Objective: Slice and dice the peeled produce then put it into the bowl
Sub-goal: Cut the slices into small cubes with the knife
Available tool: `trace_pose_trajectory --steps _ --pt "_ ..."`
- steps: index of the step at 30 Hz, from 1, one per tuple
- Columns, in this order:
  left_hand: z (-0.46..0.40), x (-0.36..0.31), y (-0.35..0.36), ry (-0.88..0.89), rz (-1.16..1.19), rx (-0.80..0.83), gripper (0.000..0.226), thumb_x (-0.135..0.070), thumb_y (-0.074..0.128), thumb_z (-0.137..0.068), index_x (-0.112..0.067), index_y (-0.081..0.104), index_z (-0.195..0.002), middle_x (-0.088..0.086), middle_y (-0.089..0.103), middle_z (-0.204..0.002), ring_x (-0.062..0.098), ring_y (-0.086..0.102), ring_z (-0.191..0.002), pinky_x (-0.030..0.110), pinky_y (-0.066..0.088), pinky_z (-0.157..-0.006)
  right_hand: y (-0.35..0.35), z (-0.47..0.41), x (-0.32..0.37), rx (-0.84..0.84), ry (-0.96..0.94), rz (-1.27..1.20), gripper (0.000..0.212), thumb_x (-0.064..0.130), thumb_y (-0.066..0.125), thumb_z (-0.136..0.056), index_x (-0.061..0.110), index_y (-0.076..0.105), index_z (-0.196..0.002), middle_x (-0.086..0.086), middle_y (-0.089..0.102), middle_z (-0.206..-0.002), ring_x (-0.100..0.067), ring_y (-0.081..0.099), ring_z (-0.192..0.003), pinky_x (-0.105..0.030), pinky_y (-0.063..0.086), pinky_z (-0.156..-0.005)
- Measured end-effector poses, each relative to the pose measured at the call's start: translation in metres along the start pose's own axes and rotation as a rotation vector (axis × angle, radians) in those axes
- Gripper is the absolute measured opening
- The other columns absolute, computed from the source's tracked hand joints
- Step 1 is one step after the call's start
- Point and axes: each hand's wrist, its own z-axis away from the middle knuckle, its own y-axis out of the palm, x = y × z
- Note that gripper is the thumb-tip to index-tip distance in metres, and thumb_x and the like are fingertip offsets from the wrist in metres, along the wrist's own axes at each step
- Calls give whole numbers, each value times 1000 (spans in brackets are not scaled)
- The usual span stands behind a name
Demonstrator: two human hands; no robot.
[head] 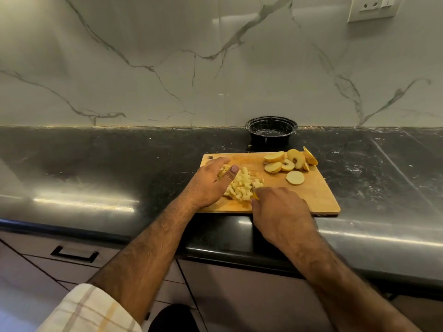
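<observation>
— What are you working on, and where?

— A dark, glossy stone counter (100, 164) with a white veined marble wall (143, 68) behind it and a wall socket (372, 7) up to the right of my hands. Below the counter edge, on my left, there's a drawer with a black handle (74, 254).

— Any containers?

— One black bowl (271, 131), beyond my right hand against the wall. I can't make out any pieces in it.

— And the produce?

— All on the wooden cutting board (318, 195) under my hands. The diced pieces (242, 185) lie piled between my hands; the slices (291, 162) sit past my right hand, near the board's far corner.

— Your hands?

— My left hand (211, 180) rests with curved fingers against the pile, cupping a piece at its far side. My right hand (282, 212) is curled closed by the pile; something yellow (256, 195) shows at its thumb, but I can't tell what it grips.
</observation>
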Motion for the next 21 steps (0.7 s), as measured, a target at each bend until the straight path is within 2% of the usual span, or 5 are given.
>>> trace_pose_trajectory --steps 5,11,14,18,21 --pt "0 4 1 23 24 -30 64 -65 38 -105 -24 48 -154 1 49 -157 17 48 -140 46 41 -118 -17 -5 7 70 -104 141 38 40 54 -104 27 50 -140 -2 58 -122 -19 52 -100 -38 47 -82" --pt "-4 6 3 24 18 -27 77 -80 38 -96 -29 46 -154 -1 45 -159 17 45 -142 53 41 -118 -32 3 -11 -259 -196 222 25 34 54 -104 30 57 -129 7 60 -99 -17 56 -82 -34 41 -68" --pt "-2 6 3 32 -50 17 107 -98 51 -73 -34 37 -158 -5 35 -165 17 37 -148 52 36 -120 -29 0 -23 -276 -123 104 29 38 51 -106 30 62 -131 2 71 -112 -23 67 -99 -36 48 -73" --pt "-1 5 3 16 -73 65 126 -90 77 -56 -41 25 -160 -8 25 -169 19 28 -153 55 33 -123 -9 4 -38 -258 26 -5 31 40 49 -105 27 63 -129 -4 71 -106 -25 60 -87 -35 46 -71" --pt "-2 3 5 1 -106 81 126 -88 80 -58 -41 22 -160 -8 22 -169 21 28 -153 57 33 -122 -1 8 -38 -180 69 -13 34 42 48 -105 27 62 -132 -5 69 -115 -26 61 -98 -37 48 -78"
